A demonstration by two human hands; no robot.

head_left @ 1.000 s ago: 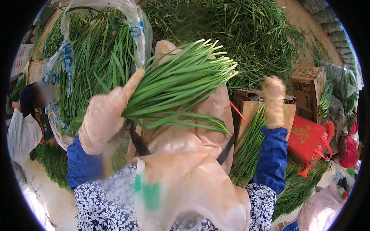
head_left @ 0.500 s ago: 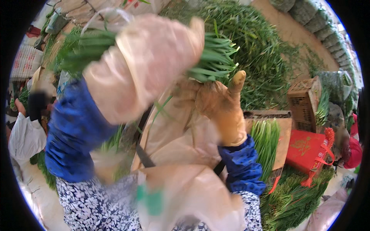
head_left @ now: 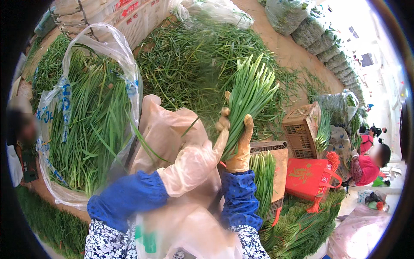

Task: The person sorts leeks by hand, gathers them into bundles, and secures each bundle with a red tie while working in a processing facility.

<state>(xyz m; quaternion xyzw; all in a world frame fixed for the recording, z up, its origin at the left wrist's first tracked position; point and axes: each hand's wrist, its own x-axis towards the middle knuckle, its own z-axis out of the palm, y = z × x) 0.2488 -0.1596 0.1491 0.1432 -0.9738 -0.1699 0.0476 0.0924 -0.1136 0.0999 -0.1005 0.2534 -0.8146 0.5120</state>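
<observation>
A long bunch of thin green stalks with pale tips was up in the air, just past the knees, with its pale ends pointing up and away. The right hand, in a tan glove, held it low down, with the thumb up along one side. The left hand, in a pale, see-through glove, had its fingers curled in narrow at the bunch's left edge. I could not tell if they gripped it. A pale plastic apron covered the lap. Behind the bunch was a big, messy pile of loose green leaves. On the left, a clear plastic bag with blue print was full of green stalks. On the right were a shiny red box and a brown plastic crate.
</observation>
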